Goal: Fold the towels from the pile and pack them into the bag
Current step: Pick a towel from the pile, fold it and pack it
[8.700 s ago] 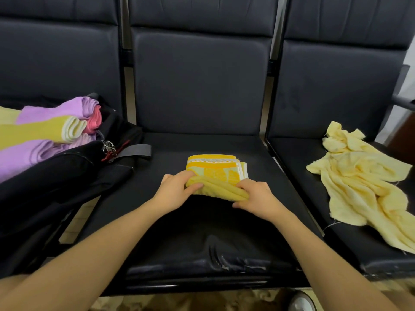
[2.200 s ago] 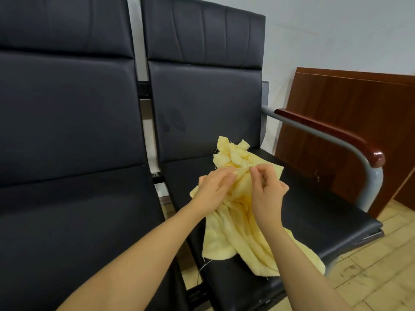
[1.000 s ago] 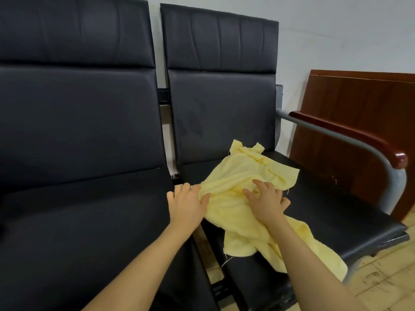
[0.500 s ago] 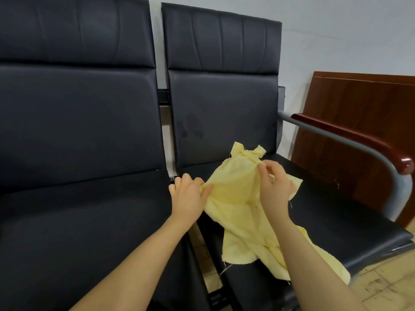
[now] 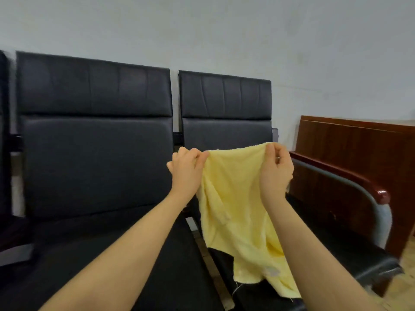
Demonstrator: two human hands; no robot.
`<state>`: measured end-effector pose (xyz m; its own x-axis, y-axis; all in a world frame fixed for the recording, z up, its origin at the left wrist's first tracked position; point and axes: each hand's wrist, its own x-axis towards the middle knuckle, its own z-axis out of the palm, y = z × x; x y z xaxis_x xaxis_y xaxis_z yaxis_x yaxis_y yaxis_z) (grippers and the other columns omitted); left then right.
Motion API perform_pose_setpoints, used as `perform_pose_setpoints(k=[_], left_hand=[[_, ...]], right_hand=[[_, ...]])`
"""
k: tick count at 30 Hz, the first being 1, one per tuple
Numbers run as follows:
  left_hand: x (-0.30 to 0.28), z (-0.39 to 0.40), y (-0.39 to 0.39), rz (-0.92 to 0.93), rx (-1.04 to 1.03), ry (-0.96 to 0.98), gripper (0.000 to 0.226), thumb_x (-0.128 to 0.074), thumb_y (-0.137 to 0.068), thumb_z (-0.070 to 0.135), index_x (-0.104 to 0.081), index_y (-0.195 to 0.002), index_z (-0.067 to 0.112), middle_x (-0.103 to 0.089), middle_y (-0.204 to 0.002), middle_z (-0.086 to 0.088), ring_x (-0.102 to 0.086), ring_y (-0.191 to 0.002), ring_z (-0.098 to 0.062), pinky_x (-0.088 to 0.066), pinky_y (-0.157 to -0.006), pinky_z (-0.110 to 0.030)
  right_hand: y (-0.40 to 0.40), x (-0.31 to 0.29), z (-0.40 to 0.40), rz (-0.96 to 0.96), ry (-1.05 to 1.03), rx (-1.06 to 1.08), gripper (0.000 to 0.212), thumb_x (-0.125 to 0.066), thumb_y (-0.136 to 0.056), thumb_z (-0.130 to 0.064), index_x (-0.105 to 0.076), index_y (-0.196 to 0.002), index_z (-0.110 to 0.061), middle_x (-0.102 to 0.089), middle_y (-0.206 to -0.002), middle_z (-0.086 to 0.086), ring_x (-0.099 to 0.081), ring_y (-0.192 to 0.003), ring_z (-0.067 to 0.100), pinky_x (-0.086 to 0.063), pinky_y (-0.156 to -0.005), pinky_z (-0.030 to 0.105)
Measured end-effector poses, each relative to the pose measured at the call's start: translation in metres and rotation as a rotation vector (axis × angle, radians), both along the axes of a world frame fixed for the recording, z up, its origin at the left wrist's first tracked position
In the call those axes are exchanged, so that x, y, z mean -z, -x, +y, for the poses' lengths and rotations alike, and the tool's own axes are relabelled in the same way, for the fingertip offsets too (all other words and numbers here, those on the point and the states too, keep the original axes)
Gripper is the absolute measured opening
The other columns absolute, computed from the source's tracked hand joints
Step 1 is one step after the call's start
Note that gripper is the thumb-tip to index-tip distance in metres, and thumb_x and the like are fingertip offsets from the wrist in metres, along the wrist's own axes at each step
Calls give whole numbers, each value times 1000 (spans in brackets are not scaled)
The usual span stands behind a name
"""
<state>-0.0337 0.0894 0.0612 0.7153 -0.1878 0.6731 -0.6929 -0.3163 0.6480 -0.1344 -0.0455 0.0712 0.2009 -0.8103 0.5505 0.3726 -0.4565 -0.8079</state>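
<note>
The person's two arms are bare all the way up to the edge of the picture. No sleeves show on them. The left hand [image 5: 186, 169] wears nothing. The right hand [image 5: 275, 169] has a small shiny thing on one finger, maybe a ring, but it is too small to tell.

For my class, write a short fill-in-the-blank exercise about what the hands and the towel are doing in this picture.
1. The towel held up by both hands is pale ____ in colour.
2. The left hand and the right hand each pinch the towel's ____ edge.
3. The seats behind the towel are ____ in colour.
4. The armrest at the right has a top made of ____.

Missing words: yellow; top; black; wood
</note>
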Motion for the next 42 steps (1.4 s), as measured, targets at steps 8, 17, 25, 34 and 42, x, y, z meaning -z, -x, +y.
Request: perform_pose_setpoints(k=[8,17,25,34,42], left_hand=[[-65,80,3,-152,-163,13,27,-51,-96,36,-61,-84,15,-43,-93,0,-35,-94,-16,-16,-77,-27],[-35,199,-14,-129,-389,-155,31,-52,-94,37,-65,-81,13,-48,-89,-1,-45,-91,-20,-20,-79,-31],[52,274,-20,-37,-398,-441,29,-52,-95,38,-69,-87,16,-49,-87,4,-45,-88,-15,-21,-77,-30],[102,238,4,257,78,-477,36,-52,-92,49,-53,-127,40,-35,-90,11,-35,-101,-11,-20,-86,-28],[111,205,-3,468,159,-232,28,-52,-94,43,-64,-88,18,-43,-89,7,-44,-104,-17,-26,-90,-33]], right_hand=[[-8,-57,64,13,235,-110,23,-48,-98,-26,-53,-81,-40,-55,-86,-13,-55,-88,11,-44,-95,44],[-28,-27,145,393,443,-262,15,-58,-93,-31,-58,-80,-36,-43,-87,-12,-47,-82,5,-37,-101,47],[-46,47,189,660,526,-538,9,-54,-96,-32,-63,-96,-33,-40,-89,-9,-48,-82,4,-38,-97,34],[-59,86,212,430,153,-856,37,-26,-105,-27,-64,-110,-27,-54,-106,-12,-49,-105,-3,-33,-96,18],[-70,90,209,394,-89,-884,44,-28,-105,-33,-70,-98,-20,-42,-75,-7,-37,-63,4,-34,-66,19]])
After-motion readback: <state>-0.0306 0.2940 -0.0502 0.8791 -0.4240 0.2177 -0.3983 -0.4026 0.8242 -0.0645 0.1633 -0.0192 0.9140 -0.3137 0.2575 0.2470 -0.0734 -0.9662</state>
